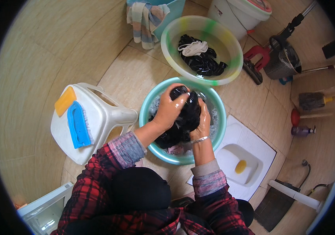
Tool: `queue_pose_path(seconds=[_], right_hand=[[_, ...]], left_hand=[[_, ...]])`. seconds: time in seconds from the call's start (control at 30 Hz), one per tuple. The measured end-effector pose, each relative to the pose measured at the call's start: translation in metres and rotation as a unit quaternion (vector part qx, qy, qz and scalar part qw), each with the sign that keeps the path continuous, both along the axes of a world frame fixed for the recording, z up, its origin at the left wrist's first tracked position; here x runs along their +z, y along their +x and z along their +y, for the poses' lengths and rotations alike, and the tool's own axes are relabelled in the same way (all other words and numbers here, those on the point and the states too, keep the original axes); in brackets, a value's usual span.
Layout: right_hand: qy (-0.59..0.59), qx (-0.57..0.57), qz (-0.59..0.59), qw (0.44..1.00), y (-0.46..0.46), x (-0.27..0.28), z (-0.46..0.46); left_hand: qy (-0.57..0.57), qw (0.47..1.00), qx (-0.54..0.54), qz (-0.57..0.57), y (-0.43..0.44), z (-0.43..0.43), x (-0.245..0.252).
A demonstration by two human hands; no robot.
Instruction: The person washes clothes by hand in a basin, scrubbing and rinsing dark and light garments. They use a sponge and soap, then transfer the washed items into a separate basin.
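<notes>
Both of my hands grip a wet black garment over a teal basin of sudsy water. My left hand clasps its upper left part, thumb and fingers wrapped around a bunched fold. On the right side of the bundle, my right hand presses and holds the cloth, a silver bracelet at its wrist. More black cloth hangs down into the basin on the left. Low in the suds lies a small pink cloth. Foam partly hides what is under the water.
A white plastic stool at left bears a yellow soap bar and a blue scrub brush. Beyond the teal basin, a larger basin holds water with black and white clothes. A squat toilet lies at right. Behind stands a lidded white bucket.
</notes>
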State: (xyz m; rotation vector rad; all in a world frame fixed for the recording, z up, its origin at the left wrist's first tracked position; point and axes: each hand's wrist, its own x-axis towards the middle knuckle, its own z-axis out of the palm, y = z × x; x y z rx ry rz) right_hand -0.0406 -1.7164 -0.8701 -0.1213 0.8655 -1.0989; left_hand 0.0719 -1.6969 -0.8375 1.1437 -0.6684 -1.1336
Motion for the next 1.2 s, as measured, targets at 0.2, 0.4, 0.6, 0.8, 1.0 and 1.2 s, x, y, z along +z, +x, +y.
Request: queue_pose_path(seconds=[0.2,0.4,0.6,0.8,1.0,1.2], right_hand=[[-0.008,0.122,-0.050,0.991,-0.009,-0.015,-0.008],[-0.569,0.176,0.164,0.787,-0.026,-0.024,-0.006],[-0.183,0.235,-0.110,0.948,-0.022,-0.023,-0.007],[0.005,0.228,-0.184,0.956,-0.030,0.025,0.005],[-0.249,0.324,-0.076,0.910,-0.044,0.040,0.001],[-0.162,0.410,-0.026,0.897,-0.056,0.044,-0.026]], left_hand=[[-0.159,0.935,-0.109,-0.298,-0.007,0.004,0.002],[-0.297,0.850,-0.136,-0.412,-0.021,0.003,0.006],[-0.283,0.887,-0.083,-0.354,-0.029,0.006,0.017],[-0.324,0.899,-0.085,-0.282,-0.031,0.001,0.034],[-0.400,0.843,-0.133,-0.333,-0.027,-0.002,0.059],[-0.474,0.764,-0.200,-0.388,-0.025,0.003,0.072]])
